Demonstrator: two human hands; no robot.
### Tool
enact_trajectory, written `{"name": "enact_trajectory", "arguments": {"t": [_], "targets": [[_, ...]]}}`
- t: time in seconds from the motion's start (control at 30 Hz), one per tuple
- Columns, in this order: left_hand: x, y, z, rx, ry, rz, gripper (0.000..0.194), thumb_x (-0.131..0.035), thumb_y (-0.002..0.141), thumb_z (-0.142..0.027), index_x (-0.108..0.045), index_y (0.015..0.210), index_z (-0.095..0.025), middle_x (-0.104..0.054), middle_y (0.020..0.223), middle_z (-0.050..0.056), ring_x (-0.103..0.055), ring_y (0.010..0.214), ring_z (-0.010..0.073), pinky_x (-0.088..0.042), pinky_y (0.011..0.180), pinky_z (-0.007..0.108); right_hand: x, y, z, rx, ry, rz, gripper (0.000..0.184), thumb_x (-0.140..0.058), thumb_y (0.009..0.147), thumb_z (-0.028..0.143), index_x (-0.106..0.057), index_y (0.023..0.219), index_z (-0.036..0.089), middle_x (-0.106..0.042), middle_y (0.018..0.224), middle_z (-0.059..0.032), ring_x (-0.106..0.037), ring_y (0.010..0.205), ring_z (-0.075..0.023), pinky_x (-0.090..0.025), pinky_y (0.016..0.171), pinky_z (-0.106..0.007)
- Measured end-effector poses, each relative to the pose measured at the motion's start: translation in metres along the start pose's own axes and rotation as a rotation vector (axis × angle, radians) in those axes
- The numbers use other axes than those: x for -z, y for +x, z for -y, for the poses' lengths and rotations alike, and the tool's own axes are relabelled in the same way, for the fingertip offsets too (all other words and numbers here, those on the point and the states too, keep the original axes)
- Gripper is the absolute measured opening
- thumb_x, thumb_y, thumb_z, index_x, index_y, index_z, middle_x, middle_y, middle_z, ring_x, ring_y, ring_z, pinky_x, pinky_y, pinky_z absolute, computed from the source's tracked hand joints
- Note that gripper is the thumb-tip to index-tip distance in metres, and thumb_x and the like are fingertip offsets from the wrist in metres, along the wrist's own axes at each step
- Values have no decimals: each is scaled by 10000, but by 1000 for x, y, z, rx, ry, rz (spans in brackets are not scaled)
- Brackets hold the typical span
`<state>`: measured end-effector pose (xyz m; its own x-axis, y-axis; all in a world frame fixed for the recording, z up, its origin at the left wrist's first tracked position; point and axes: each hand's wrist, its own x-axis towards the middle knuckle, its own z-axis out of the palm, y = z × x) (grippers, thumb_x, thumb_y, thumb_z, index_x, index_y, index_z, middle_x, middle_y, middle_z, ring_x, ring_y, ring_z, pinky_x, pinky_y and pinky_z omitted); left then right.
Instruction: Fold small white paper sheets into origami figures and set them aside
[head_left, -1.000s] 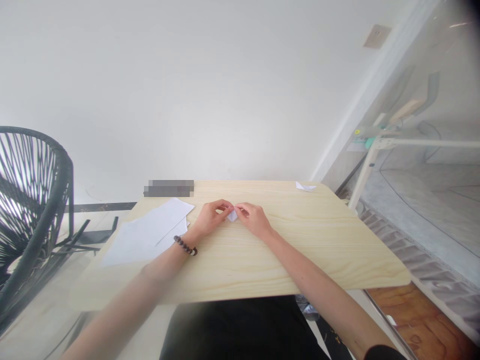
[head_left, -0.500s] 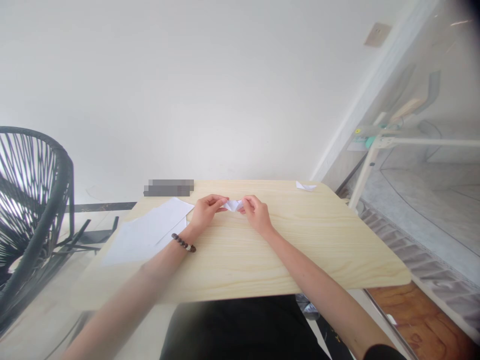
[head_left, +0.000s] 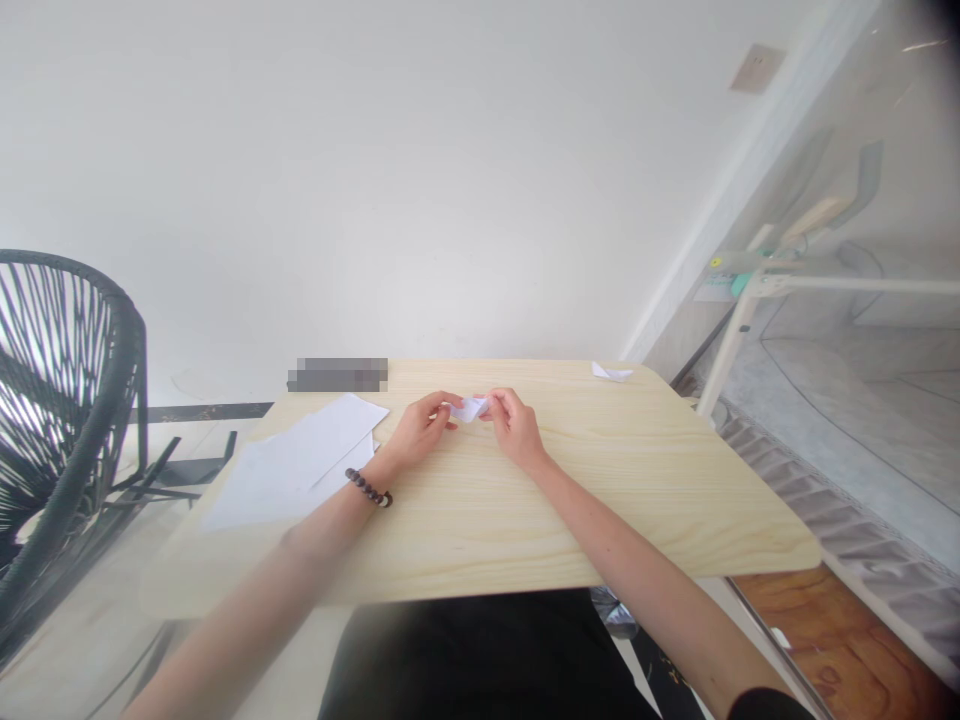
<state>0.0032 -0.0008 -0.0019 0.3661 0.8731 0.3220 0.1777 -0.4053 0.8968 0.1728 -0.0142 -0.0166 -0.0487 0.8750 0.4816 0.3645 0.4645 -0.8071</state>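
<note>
Between my two hands, over the middle of the wooden table, is a small folded white paper boat. My left hand pinches its left end between thumb and fingers. At the other end, the thumb and fingertips of my right hand close on the paper. The fingers cover both ends of the boat. A second folded paper boat lies near the table's far right edge, apart from my hands.
White paper sheets lie on the table's left side, partly under my left forearm. A blurred dark object sits at the back left edge. A woven chair stands left of the table, and a white wall rises behind it.
The hands moved apart, drawing the small folded paper out from a narrow point into a wider boat shape. Since then my left hand has shifted its fingers slightly on its end.
</note>
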Motion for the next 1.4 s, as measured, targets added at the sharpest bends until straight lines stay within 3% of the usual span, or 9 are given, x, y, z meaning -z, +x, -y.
{"name": "enact_trajectory", "arguments": {"t": [0.17,0.33,0.7,0.9,1.03,1.13,1.4], "targets": [[-1,-3,-6,-53,170,35,243,-432,759,-340,-595,841,-180,-454,1184,70,-487,995,199,-483,704,268,0,1,-1,-16,-12,-2,233,-319,827,377,-443,928,207,-616,944,-50,-613,719,-138,-484,655,-257],[-1,-3,-5,-98,189,49,251,-530,699,-354,-592,877,-188,-542,1074,52,-544,876,170,-483,701,268,1,0,1,-8,34,32,219,-331,821,378,-436,898,202,-613,951,-55,-616,708,-134,-483,654,-249],[5,0,-8,-124,264,-42,260,-491,734,-388,-597,816,-165,-589,978,69,-543,866,181,-480,685,279,-5,4,-7,-61,177,1,241,-305,825,395,-409,907,194,-603,950,-59,-612,744,-126,-503,667,-263],[7,0,-5,-138,320,-14,243,-481,743,-373,-614,802,-179,-583,984,66,-552,837,173,-468,721,295,6,3,-2,114,8,159,263,-362,800,224,-447,1049,205,-595,934,-34,-589,803,-115,-469,745,-272],[9,1,-3,-164,385,-22,203,-499,733,-353,-630,752,-199,-589,972,58,-543,867,179,-435,784,312,10,5,-3,215,-140,211,254,-479,714,205,-550,959,209,-562,1020,-37,-571,787,-110,-459,753,-263],[9,1,-1,-179,380,-5,186,-515,724,-344,-635,738,-202,-594,963,56,-549,858,175,-421,796,306,11,7,-5,216,-205,212,162,-520,704,239,-601,839,205,-594,956,-29,-570,769,-115,-453,739,-254],[7,5,0,-118,245,-86,229,-550,687,-392,-629,742,-183,-620,896,56,-562,810,171,-435,724,279,8,8,-3,135,-152,78,166,-519,718,321,-641,750,213,-644,813,-17,-586,757,-148,-467,680,-263]]}}
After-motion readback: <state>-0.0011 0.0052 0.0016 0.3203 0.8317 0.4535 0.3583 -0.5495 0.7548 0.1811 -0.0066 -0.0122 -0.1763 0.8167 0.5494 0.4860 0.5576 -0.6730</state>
